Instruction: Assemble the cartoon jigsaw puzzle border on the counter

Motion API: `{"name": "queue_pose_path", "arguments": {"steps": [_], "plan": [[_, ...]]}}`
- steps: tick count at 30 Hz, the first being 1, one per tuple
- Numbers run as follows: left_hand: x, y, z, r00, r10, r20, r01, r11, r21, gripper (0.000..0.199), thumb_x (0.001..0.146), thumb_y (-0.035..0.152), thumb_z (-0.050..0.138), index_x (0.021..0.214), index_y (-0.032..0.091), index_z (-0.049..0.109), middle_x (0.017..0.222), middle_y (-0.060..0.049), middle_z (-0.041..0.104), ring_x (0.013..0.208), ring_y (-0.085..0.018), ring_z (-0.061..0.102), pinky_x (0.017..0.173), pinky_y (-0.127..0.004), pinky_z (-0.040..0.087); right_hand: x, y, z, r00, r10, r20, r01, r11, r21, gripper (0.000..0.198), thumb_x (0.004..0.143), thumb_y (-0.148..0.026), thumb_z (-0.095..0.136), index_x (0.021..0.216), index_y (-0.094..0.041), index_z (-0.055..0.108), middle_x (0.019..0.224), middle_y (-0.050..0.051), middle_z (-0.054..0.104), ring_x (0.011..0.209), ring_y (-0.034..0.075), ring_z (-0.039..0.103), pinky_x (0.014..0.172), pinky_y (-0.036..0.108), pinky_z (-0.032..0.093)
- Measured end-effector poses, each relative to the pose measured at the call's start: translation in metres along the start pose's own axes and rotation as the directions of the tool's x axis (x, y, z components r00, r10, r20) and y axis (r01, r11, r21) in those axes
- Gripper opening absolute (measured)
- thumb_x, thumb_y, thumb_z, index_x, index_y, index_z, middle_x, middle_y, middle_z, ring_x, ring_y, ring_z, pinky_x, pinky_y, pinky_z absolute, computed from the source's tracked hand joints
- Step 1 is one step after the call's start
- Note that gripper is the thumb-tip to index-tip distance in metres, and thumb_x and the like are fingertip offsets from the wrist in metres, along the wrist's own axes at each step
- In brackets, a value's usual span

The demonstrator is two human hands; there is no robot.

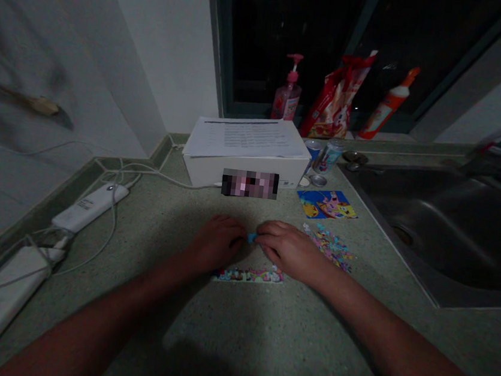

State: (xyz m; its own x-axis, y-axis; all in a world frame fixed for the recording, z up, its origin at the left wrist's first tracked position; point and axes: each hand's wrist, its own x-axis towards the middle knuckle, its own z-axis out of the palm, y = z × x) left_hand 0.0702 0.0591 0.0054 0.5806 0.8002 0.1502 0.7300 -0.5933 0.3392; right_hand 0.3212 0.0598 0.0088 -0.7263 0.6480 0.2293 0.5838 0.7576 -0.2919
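My left hand and my right hand meet over the counter, fingers curled and closed. Between their fingertips shows a small blue jigsaw puzzle piece; both hands are on it, and the fingers partly cover it. Just below the hands lies a joined strip of puzzle pieces, colourful, with a straight lower edge. Beside my right wrist is a loose pile of puzzle pieces, partly behind the forearm. Beyond that pile lies a blue picture card with yellow and pink cartoon figures.
A white box topped with printed paper stands behind, a blurred-out phone-like object leaning on it. Cans stand beside it. The metal sink is at right; a power strip and white adapter with cables lie left.
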Motion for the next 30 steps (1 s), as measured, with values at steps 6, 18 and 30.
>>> {"name": "queue_pose_path", "arguments": {"steps": [6,18,30], "plan": [[-0.001,-0.012,-0.004,0.997,-0.057,-0.046,0.057,0.998,0.0,0.015,0.099,0.019,0.074,0.11,0.023,0.082,0.114,-0.008,0.083,0.112,-0.03,0.074,0.107,-0.048,0.055,-0.001,0.004,-0.007,0.991,0.126,-0.034,-0.128,0.991,-0.041,0.028,0.105,-0.012,0.06,0.119,-0.022,0.083,0.122,0.011,0.081,0.114,0.028,0.074,0.101,0.044,0.06],[-0.046,-0.064,-0.041,0.945,-0.313,-0.095,0.313,0.95,-0.015,0.03,0.099,0.032,0.057,0.112,0.024,0.083,0.112,-0.008,0.085,0.106,-0.029,0.078,0.101,-0.043,0.06,-0.003,0.005,-0.021,0.902,0.432,0.019,-0.431,0.902,-0.016,0.037,0.102,-0.015,0.056,0.123,-0.025,0.085,0.119,0.01,0.087,0.103,0.03,0.083,0.088,0.044,0.065],[-0.059,-0.067,-0.024,0.98,-0.173,-0.097,0.164,0.982,-0.092,0.026,0.102,0.031,0.055,0.105,0.022,0.079,0.108,-0.01,0.081,0.105,-0.03,0.074,0.1,-0.047,0.058,-0.001,0.006,-0.02,0.874,0.483,0.043,-0.484,0.875,0.014,0.036,0.102,-0.016,0.057,0.124,-0.024,0.084,0.12,0.009,0.087,0.108,0.032,0.083,0.092,0.046,0.065]]}}
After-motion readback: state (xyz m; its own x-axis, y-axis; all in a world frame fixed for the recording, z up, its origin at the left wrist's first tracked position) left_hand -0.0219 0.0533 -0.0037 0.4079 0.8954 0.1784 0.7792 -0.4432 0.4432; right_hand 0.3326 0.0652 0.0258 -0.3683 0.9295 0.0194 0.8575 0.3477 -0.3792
